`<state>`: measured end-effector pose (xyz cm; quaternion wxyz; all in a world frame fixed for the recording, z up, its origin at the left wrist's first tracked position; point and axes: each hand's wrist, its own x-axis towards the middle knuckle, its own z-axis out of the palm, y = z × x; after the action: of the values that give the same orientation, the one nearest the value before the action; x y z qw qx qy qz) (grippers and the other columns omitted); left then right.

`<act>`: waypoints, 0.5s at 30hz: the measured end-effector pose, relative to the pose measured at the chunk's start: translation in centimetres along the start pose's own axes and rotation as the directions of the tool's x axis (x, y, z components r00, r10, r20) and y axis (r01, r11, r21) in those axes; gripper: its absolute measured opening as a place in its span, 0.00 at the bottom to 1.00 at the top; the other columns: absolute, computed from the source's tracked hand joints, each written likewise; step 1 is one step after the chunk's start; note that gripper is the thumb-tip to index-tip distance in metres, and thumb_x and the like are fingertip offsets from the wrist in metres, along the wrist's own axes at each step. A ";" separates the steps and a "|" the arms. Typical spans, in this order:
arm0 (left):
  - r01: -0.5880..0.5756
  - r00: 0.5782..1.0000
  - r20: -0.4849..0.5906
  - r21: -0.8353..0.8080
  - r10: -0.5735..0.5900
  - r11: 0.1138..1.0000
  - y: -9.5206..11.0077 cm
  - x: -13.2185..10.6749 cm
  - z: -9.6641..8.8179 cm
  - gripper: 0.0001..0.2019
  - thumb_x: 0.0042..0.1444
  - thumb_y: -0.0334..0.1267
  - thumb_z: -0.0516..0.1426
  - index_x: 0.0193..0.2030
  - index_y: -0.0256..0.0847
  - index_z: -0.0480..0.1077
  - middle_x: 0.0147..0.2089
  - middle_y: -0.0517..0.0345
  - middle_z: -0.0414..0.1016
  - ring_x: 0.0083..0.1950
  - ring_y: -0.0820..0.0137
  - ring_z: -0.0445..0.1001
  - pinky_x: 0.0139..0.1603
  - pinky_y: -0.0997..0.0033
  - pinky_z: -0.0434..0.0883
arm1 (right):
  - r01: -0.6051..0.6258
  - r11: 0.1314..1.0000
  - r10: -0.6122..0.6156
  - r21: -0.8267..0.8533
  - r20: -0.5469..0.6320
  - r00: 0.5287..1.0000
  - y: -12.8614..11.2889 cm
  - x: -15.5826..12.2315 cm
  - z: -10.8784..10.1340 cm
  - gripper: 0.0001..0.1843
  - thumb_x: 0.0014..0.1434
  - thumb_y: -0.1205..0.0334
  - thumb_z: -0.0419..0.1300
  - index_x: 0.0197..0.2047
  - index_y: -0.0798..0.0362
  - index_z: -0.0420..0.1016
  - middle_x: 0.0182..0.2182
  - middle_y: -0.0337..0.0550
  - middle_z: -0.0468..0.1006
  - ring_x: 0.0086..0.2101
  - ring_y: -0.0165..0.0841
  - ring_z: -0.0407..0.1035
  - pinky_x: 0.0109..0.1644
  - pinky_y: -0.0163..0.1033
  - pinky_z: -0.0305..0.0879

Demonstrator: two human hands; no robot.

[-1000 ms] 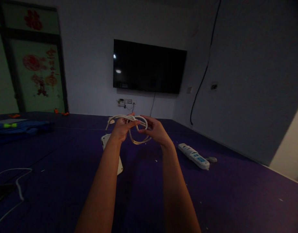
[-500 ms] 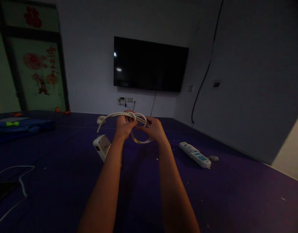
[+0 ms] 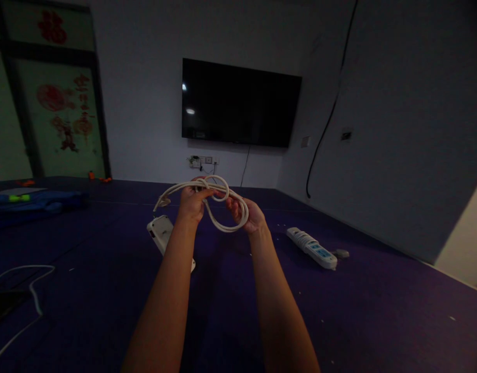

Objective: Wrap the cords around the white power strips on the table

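A white power cord [image 3: 222,228] is gathered into loops in the air in front of me. My left hand [image 3: 192,206] is closed around the bundle at its left side, with the thumb across it. At the right side of the loops, my right hand [image 3: 254,215] has its fingers curled round the cord, palm partly facing me. From the left end of the cord a white power strip [image 3: 159,230] hangs tilted, its lower part hidden behind my left forearm. A pale plug [image 3: 165,202] shows just beyond the cord there.
On the purple floor [image 3: 230,311], a second power strip [image 3: 319,253] lies to the right, its cord wound round it. A white cable [image 3: 36,298] and dark flat object [image 3: 7,305] lie at left, near blue fabric [image 3: 47,202]. A television [image 3: 240,103] hangs ahead.
My right hand has shifted slightly right and turned its palm more toward me, and the loops have spread wider. My left hand has moved a little left, still gripping the cord.
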<state>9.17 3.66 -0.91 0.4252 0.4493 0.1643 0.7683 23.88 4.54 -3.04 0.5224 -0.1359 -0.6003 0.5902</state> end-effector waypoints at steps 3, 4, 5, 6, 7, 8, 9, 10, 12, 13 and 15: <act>0.025 1.000 -0.005 -0.014 -0.025 1.000 0.2 0.2 -0.3 0.18 0.26 0.25 0.63 0.29 0.38 0.67 0.23 0.70 0.66 0.26 0.79 0.66 0.31 0.78 0.64 | 0.017 0.999 -0.018 0.037 0.013 1.000 0.9 0.2 0.4 0.15 0.52 0.57 0.55 0.42 0.51 0.72 0.39 0.45 0.78 0.33 0.29 0.72 0.28 0.31 0.67; 0.035 0.999 -0.005 -0.022 -0.035 0.999 0.1 0.2 -0.4 0.18 0.26 0.24 0.63 0.29 0.38 0.67 0.23 0.70 0.65 0.26 0.79 0.67 0.31 0.78 0.64 | 0.018 0.998 -0.020 0.058 0.026 0.999 1.2 0.2 0.5 0.15 0.52 0.56 0.56 0.43 0.50 0.71 0.40 0.44 0.77 0.34 0.30 0.71 0.28 0.32 0.67; 0.046 0.999 -0.005 -0.030 -0.046 0.998 0.1 0.3 -0.6 0.17 0.27 0.24 0.63 0.29 0.37 0.67 0.22 0.70 0.65 0.26 0.79 0.67 0.31 0.78 0.64 | 0.018 0.997 -0.022 0.080 0.045 0.999 1.4 0.3 0.6 0.16 0.51 0.55 0.58 0.43 0.48 0.71 0.41 0.42 0.77 0.34 0.30 0.71 0.28 0.32 0.66; 0.058 0.998 -0.003 -0.036 -0.058 0.998 -0.1 0.4 -0.7 0.17 0.27 0.24 0.63 0.28 0.37 0.67 0.22 0.70 0.65 0.26 0.79 0.67 0.31 0.78 0.64 | 0.020 0.994 -0.027 0.105 0.061 0.998 1.6 0.3 0.7 0.17 0.50 0.54 0.60 0.43 0.47 0.71 0.40 0.41 0.77 0.34 0.30 0.70 0.27 0.32 0.65; 0.071 0.998 0.000 -0.039 -0.071 0.997 -0.2 0.5 -0.7 0.16 0.28 0.24 0.63 0.28 0.37 0.67 0.22 0.70 0.65 0.26 0.79 0.67 0.31 0.78 0.64 | 0.022 0.991 -0.032 0.131 0.070 0.997 1.7 0.4 0.8 0.17 0.48 0.53 0.62 0.43 0.46 0.71 0.39 0.40 0.77 0.34 0.30 0.70 0.27 0.31 0.64; 0.083 0.997 0.004 -0.040 -0.083 0.996 -0.4 0.6 -0.8 0.16 0.28 0.24 0.63 0.28 0.37 0.68 0.22 0.70 0.66 0.27 0.78 0.68 0.31 0.78 0.64 | 0.023 0.988 -0.035 0.154 0.070 0.997 1.7 0.5 0.9 0.18 0.47 0.51 0.64 0.42 0.46 0.71 0.37 0.39 0.76 0.33 0.30 0.69 0.27 0.31 0.63; 0.094 0.996 0.008 -0.040 -0.094 0.995 -0.5 0.7 -0.9 0.16 0.29 0.25 0.63 0.28 0.37 0.68 0.22 0.69 0.66 0.27 0.78 0.69 0.31 0.77 0.64 | 0.024 0.985 -0.034 0.170 0.057 0.998 1.7 0.6 1.1 0.19 0.45 0.49 0.65 0.40 0.47 0.71 0.35 0.38 0.76 0.31 0.29 0.68 0.27 0.31 0.62; 0.108 0.994 0.012 -0.042 -0.107 0.993 -0.7 0.8 -1.0 0.15 0.29 0.25 0.64 0.28 0.37 0.68 0.22 0.69 0.67 0.27 0.77 0.69 0.31 0.77 0.64 | 0.023 0.985 -0.030 0.174 0.038 0.999 1.6 0.7 1.2 0.20 0.44 0.47 0.66 0.38 0.48 0.71 0.32 0.37 0.75 0.29 0.28 0.67 0.27 0.31 0.62; 0.141 0.990 0.024 -0.048 -0.140 0.989 -1.0 0.9 -1.2 0.14 0.30 0.24 0.64 0.28 0.36 0.69 0.22 0.67 0.68 0.29 0.76 0.70 0.32 0.77 0.65 | 0.022 0.990 -0.024 0.142 0.008 1.000 1.4 1.0 1.6 0.23 0.43 0.44 0.66 0.37 0.49 0.70 0.27 0.35 0.72 0.25 0.26 0.63 0.25 0.30 0.60; 0.161 0.987 0.032 -0.052 -0.160 0.986 -1.1 1.0 -1.2 0.13 0.30 0.24 0.64 0.27 0.36 0.69 0.23 0.66 0.69 0.29 0.75 0.71 0.32 0.77 0.65 | 0.036 0.993 -0.035 0.110 -0.005 0.999 1.2 1.1 1.8 0.24 0.42 0.42 0.65 0.38 0.50 0.70 0.25 0.34 0.70 0.23 0.24 0.60 0.25 0.30 0.59; 0.211 0.976 0.057 -0.056 -0.208 0.976 -1.4 1.0 -1.3 0.11 0.32 0.24 0.63 0.26 0.35 0.69 0.24 0.64 0.70 0.30 0.75 0.71 0.33 0.77 0.65 | 0.101 0.995 -0.100 0.026 -0.044 0.994 1.0 1.5 2.3 0.27 0.43 0.40 0.64 0.39 0.51 0.70 0.22 0.32 0.66 0.21 0.23 0.56 0.23 0.29 0.55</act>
<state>8.52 5.46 -1.94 0.5216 0.4356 0.1760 0.7122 20.99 4.62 -2.62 0.5661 -0.1108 -0.5867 0.5684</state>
